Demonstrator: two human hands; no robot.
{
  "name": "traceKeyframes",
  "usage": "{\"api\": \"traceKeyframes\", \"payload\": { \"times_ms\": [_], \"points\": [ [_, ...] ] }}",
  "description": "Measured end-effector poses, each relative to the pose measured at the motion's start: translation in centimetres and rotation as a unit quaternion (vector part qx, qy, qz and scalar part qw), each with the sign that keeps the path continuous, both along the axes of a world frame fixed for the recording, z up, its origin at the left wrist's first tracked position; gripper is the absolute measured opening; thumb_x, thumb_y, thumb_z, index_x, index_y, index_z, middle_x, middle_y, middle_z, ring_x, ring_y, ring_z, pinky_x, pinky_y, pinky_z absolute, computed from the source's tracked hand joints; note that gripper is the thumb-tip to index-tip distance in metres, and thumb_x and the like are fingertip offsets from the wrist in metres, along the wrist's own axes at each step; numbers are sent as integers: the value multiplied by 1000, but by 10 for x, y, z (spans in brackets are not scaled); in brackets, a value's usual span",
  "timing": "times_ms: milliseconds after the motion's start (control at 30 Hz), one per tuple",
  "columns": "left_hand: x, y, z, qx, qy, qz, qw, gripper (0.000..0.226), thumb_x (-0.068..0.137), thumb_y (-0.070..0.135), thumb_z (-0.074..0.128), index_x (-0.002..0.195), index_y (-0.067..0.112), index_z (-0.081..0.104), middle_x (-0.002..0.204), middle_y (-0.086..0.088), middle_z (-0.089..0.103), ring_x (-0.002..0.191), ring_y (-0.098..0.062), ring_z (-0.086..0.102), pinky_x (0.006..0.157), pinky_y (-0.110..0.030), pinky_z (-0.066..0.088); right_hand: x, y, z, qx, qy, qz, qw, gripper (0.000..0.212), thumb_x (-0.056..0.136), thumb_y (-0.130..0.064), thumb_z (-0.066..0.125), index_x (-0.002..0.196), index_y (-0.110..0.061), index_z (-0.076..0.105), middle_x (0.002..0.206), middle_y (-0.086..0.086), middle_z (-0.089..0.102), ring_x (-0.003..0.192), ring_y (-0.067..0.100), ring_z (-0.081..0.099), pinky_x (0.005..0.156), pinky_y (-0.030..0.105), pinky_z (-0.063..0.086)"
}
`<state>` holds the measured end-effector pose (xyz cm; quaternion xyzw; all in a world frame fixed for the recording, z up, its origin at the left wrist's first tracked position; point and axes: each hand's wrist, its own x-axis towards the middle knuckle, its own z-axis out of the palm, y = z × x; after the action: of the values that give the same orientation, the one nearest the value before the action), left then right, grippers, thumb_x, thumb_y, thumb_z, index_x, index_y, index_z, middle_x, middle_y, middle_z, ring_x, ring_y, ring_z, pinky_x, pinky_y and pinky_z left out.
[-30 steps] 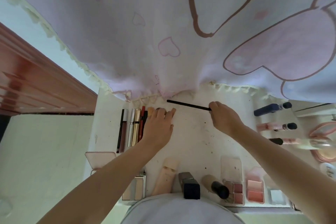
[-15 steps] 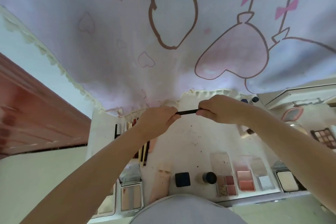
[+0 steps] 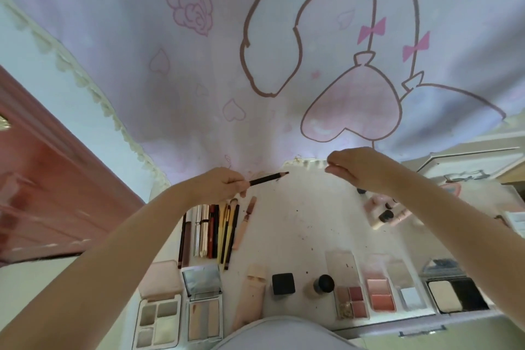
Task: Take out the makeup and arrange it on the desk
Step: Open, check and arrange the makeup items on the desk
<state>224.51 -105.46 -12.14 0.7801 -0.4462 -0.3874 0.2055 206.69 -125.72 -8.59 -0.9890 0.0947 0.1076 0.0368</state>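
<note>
My left hand (image 3: 224, 183) grips a dark makeup pencil (image 3: 270, 178) by its left end. Its sharpened tip points right, above the back of the white desk (image 3: 306, 224). My right hand (image 3: 355, 166) hovers to the right of the tip, apart from it. Its fingers are pinched together, and what they hold, if anything, is hidden. Below my left hand lies a row of pens and brushes (image 3: 210, 231). Open palettes (image 3: 157, 318), a beige tube (image 3: 250, 301), a black square jar (image 3: 283, 283) and a blush palette (image 3: 380, 297) line the front edge.
A pink cartoon-print curtain (image 3: 255, 65) hangs over the desk's back edge. Small pink bottles (image 3: 383, 214) lie at the right under my right arm. A black-and-white compact (image 3: 454, 295) sits at the front right. A red-brown door (image 3: 42, 193) stands to the left.
Both hands held the pencil half a second ago. My right hand has since pulled away to the right, the pencil's tip is now bare, and the view has tilted upward.
</note>
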Motion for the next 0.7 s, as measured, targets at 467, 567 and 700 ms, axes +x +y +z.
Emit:
{"api": "traceKeyframes", "payload": {
  "times_ms": [467, 567, 700],
  "points": [
    [-17, -7, 5, -34, -87, -53, 994, 25, 99, 25, 37, 80, 19, 51, 67, 9, 47, 65, -9, 48, 60, -11, 35, 10, 17, -18, 215, -122, -38, 968, 24, 92, -8, 45, 109, -5, 62, 73, -5, 42, 65, -3, 38, 66, 4, 31],
    [-19, -6, 4, -30, -96, -56, 993, 24, 99, 27, 37, 83, 15, 51, 63, 9, 43, 56, -4, 41, 56, -11, 34, 9, 22, -20, 219, -109, -29, 969, 22, 92, -9, 45, 107, -7, 62, 82, 1, 48, 65, -2, 38, 66, 4, 32],
    [-20, -3, 0, -25, -98, -57, 993, 26, 99, 27, 36, 79, 15, 50, 61, 9, 41, 54, -3, 39, 57, -12, 33, 9, 24, -23, 221, -97, -16, 970, 21, 92, -9, 47, 104, -5, 63, 78, 0, 48, 66, -4, 37, 65, 6, 29]
  ]
}}
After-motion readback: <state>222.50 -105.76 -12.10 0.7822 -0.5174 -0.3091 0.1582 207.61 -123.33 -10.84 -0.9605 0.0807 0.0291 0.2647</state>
